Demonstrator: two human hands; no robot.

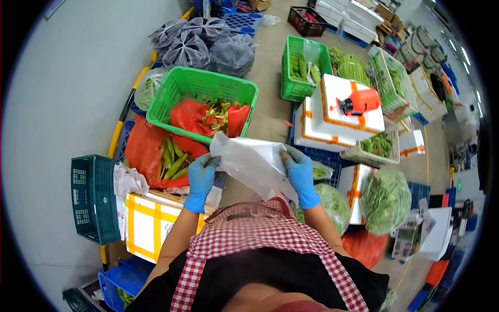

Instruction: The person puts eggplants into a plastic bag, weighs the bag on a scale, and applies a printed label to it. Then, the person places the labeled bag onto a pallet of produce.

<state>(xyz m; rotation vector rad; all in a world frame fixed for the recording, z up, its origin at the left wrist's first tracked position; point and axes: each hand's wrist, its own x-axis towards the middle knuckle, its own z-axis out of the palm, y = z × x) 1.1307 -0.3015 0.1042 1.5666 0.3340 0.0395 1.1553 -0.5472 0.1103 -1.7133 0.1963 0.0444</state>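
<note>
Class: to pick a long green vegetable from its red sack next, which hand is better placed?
Probably the left hand: it looks nearer the vegetables, while the right hand is at the other side of the plastic. Both hold the plastic, so the left would need to let go.

Before you, the floor [271, 104] carries a blue pallet [338, 165] on the right, with stacked white foam boxes [335, 114] on it; far off, the floor also bears a second blue pallet [244, 22] and a dark crate [305, 25].
</note>
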